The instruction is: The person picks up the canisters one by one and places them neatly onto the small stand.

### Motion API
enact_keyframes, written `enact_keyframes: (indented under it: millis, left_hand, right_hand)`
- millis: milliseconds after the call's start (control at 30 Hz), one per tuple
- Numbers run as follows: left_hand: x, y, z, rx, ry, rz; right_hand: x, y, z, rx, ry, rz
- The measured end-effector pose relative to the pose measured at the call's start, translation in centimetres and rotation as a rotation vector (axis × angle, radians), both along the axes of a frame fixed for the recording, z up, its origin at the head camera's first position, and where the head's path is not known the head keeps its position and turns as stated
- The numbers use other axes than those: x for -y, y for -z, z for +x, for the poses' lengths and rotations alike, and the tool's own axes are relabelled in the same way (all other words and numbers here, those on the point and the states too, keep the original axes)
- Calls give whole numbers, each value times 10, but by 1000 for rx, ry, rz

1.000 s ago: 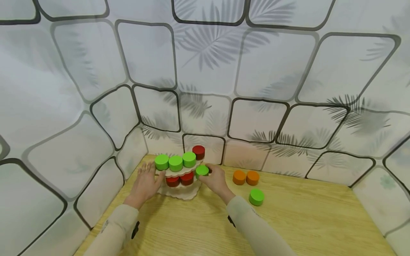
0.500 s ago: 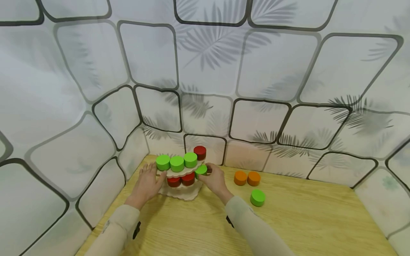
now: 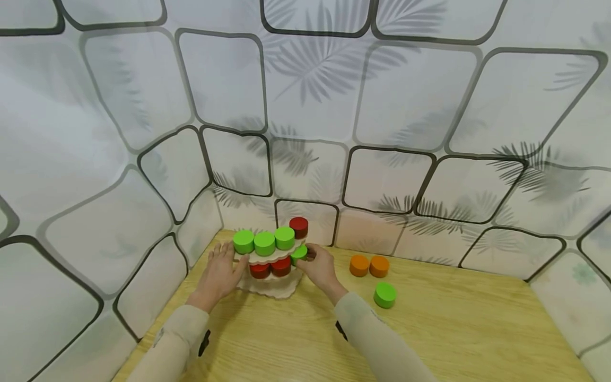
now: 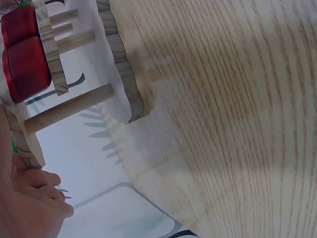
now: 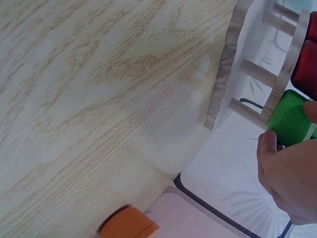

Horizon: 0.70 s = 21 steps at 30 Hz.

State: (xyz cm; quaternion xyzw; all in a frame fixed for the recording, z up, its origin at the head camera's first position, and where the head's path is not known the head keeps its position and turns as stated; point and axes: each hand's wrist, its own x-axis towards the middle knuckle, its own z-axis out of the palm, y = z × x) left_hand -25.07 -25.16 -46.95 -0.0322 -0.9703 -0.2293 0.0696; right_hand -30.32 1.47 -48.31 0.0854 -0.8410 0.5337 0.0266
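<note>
A pale wooden tiered stand (image 3: 269,289) with scalloped shelves stands near the wall corner. My left hand (image 3: 219,270) grips the left rim of its top shelf, thumb in front and fingers round the side. With thumb and fingers, my right hand (image 3: 321,268) pinches a green round block (image 5: 290,119) at the right end of the middle shelf, beside two red round blocks (image 3: 280,266). The green block is partly hidden under the top shelf. On top sit several green round blocks (image 3: 264,244) and a dark red one (image 3: 298,227) at the back.
Right of the stand, two orange round blocks (image 3: 359,265) lie side by side on the wooden table (image 3: 453,318). A loose green block (image 3: 385,295) lies nearer to me. Patterned walls (image 3: 305,175) close in behind and to the left.
My right hand has slid the pinched green block slightly left and inward on the middle shelf, beneath the top one. The left hand stays at the rim.
</note>
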Motion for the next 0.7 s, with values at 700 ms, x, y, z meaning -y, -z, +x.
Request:
enact_keyframes:
  millis: [700]
  left_hand:
    - [1, 2, -2, 6, 1, 2]
  right_hand:
    - [3, 2, -5, -19, 3, -10]
